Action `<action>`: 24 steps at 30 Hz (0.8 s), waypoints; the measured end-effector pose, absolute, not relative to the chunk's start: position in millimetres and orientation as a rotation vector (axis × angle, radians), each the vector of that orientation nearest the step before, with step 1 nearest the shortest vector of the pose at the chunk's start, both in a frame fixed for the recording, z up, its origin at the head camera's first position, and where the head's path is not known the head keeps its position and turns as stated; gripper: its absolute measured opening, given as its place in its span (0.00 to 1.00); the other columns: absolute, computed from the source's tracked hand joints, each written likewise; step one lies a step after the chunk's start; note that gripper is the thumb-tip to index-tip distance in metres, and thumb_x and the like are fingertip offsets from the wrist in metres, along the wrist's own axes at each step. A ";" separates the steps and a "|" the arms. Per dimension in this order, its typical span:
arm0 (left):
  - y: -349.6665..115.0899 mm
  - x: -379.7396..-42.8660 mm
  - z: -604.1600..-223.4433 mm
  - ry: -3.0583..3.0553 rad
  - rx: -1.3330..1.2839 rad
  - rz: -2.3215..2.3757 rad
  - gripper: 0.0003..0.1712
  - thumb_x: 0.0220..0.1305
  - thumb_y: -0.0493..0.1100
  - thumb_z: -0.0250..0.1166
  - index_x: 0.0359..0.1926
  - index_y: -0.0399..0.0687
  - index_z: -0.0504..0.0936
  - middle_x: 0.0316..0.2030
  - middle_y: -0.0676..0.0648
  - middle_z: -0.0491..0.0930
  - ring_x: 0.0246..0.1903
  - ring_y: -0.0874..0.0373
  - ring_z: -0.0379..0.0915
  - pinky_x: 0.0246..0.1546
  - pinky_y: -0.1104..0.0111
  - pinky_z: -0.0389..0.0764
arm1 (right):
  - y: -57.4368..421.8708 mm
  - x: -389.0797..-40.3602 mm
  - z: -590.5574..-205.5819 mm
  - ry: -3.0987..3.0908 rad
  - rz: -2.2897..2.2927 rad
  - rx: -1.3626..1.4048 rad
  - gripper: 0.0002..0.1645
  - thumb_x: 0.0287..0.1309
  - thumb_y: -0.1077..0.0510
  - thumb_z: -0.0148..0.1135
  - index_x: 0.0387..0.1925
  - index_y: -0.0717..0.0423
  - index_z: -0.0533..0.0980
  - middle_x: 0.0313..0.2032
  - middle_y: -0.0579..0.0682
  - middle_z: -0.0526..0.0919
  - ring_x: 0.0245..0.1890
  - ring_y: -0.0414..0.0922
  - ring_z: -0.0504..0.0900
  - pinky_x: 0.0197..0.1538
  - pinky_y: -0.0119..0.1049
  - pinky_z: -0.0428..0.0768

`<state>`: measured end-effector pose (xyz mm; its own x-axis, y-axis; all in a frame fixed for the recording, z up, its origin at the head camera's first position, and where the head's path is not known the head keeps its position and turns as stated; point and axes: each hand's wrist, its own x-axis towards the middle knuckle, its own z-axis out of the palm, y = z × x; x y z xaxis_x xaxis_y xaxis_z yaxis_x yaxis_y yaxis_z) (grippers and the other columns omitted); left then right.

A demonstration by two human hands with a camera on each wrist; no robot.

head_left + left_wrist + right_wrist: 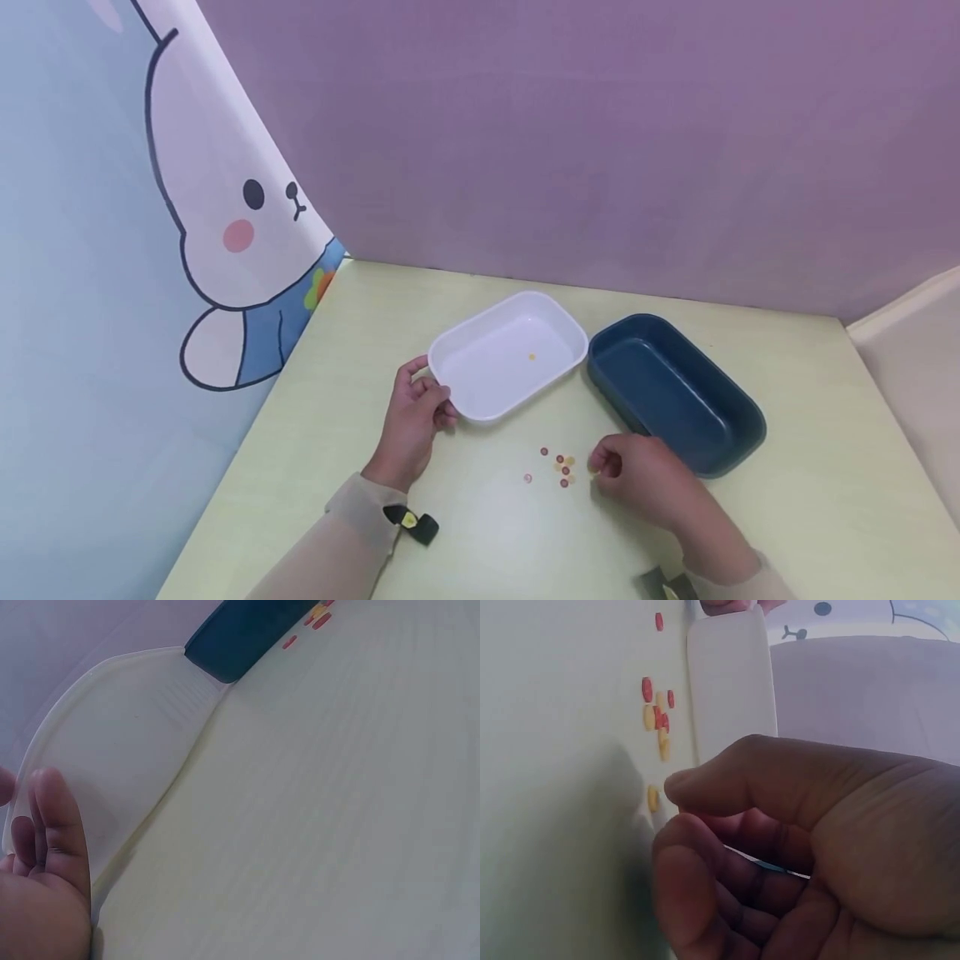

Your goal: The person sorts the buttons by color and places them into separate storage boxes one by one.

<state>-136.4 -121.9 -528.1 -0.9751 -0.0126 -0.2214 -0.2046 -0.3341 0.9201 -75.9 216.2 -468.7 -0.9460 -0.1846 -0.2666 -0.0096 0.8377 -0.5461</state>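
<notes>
My left hand [411,417] grips the near left end of a white tray [487,408], thumb at the rim and fingers along the outside. One small yellow disc [532,357] lies inside that tray. Small red discs [564,483] and yellow discs [571,460] lie in a loose group on the table. My right hand [637,475] is just right of the group, fingers bent, with a gap between thumb and index finger. Close by its thumb tip is a single yellow disc [653,799]; no grip on it shows.
A dark blue tray [738,408] stands behind and right of my right hand, its corner close to the white tray. The pale table [817,467] meets a purple backdrop [570,167] at the back. A cartoon-printed sheet [90,292] borders the left side.
</notes>
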 end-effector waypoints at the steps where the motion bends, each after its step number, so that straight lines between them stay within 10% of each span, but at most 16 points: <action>1: -122.1 -136.2 -527.8 1.739 -0.287 2.457 0.35 0.79 0.33 0.61 0.78 0.59 0.62 0.42 0.48 0.76 0.34 0.56 0.80 0.34 0.70 0.87 | 216.2 -75.0 -470.3 2.714 -0.797 -0.141 0.12 0.55 0.67 0.76 0.34 0.45 0.86 0.29 0.39 0.82 0.34 0.39 0.77 0.37 0.31 0.76; 24: -122.3 -136.1 -527.9 1.748 -0.302 2.439 0.35 0.80 0.33 0.60 0.80 0.57 0.61 0.44 0.45 0.76 0.34 0.56 0.80 0.35 0.69 0.87 | 217.4 -72.3 -486.8 2.767 -0.824 -0.142 0.11 0.58 0.63 0.79 0.34 0.44 0.84 0.27 0.40 0.78 0.30 0.39 0.75 0.33 0.32 0.72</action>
<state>-136.1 -122.3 -527.9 -0.9721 -0.0143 -0.2340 -0.2170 -0.3228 0.9213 -72.3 217.4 -486.8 -0.9640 -0.1630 -0.2101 -0.0215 0.8352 -0.5495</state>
